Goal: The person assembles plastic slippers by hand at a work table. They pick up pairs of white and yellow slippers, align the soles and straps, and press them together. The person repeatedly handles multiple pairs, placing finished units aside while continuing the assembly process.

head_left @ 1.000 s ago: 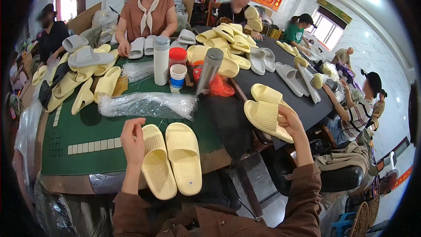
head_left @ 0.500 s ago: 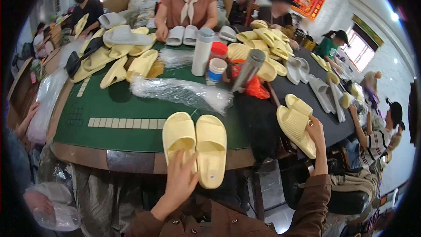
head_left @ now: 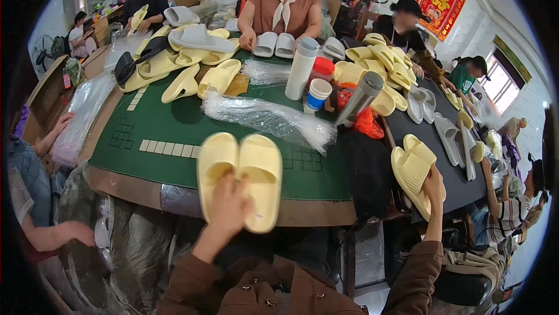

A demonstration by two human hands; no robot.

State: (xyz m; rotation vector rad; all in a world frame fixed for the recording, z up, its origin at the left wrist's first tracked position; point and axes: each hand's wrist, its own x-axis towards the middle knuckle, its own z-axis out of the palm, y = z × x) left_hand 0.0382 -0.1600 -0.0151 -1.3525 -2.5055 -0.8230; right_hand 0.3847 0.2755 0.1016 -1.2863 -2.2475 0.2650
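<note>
My left hand (head_left: 229, 205) grips a pair of pale yellow slippers (head_left: 263, 166), with its fingers reaching between and into their straps. The two slippers stand side by side, toes away from me, above the near edge of the green table. Farther right, my right hand (head_left: 434, 185) is closed around another pair of yellow slippers (head_left: 410, 170), which overlap each other beside the black table. Both pairs have ribbed or smooth broad straps. My left fingertips are partly hidden in the slippers and a little blurred.
Clear plastic bags (head_left: 262, 118) lie across the green table (head_left: 145, 166). Behind them stand a white bottle (head_left: 301, 70), a grey tumbler (head_left: 362, 96) and tubs. Heaps of yellow slippers (head_left: 384, 61) and grey ones spread over both tables. A co-worker's hand (head_left: 75, 233) is at lower left.
The whole view has shifted, moving the tables rightward in it. My left hand has carried its slippers leftward and taken a firmer grip between them. My right hand still holds its pair.
</note>
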